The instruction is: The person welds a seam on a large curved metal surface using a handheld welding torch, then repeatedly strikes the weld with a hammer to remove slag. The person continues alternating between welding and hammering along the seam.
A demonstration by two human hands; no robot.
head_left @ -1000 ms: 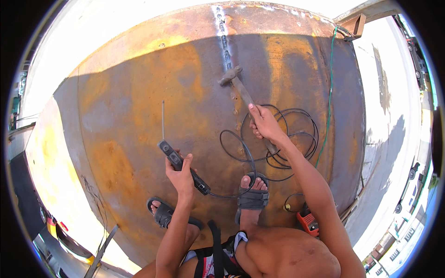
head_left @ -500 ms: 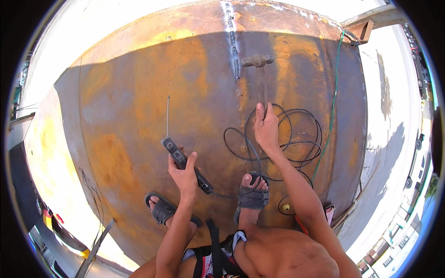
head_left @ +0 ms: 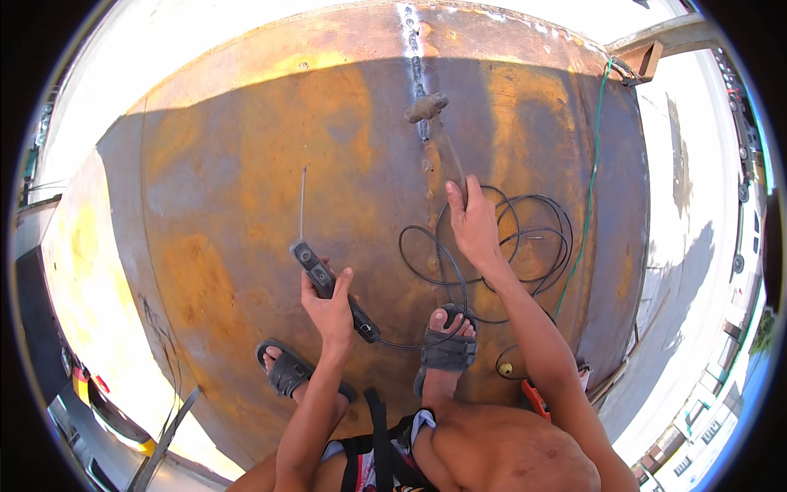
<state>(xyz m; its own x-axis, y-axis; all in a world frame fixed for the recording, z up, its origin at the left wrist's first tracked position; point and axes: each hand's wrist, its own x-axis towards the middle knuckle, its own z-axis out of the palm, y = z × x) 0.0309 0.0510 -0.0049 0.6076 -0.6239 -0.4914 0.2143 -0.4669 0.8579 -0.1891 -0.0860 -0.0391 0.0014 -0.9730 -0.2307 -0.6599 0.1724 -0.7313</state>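
My left hand (head_left: 328, 307) grips a black welding electrode holder (head_left: 316, 266) with a thin rod (head_left: 303, 201) pointing away from me and a cable trailing from its rear. My right hand (head_left: 471, 221) is closed on the handle of a hammer (head_left: 426, 108), whose head is over the lower end of a dark weld bead (head_left: 415, 53) edged in white; whether it touches cannot be told. The bead runs along a seam in a rusty, orange-stained steel plate (head_left: 229, 180). A loose coil of black cable (head_left: 566, 230) lies around and under my right hand and wrist.
My sandalled feet (head_left: 447, 340) stand on the plate. An orange-red object (head_left: 534, 398) is partly behind my right forearm. A thin green cable (head_left: 592, 184) runs along the right side to a steel bracket (head_left: 648, 61). Pale sunlit surfaces (head_left: 684, 164) flank the plate; vehicles show at the rims.
The hammer head first moved right, off the bead, then came back left over it, lower in view than the bead's top. My left hand and the holder have shifted slightly right and up in view.
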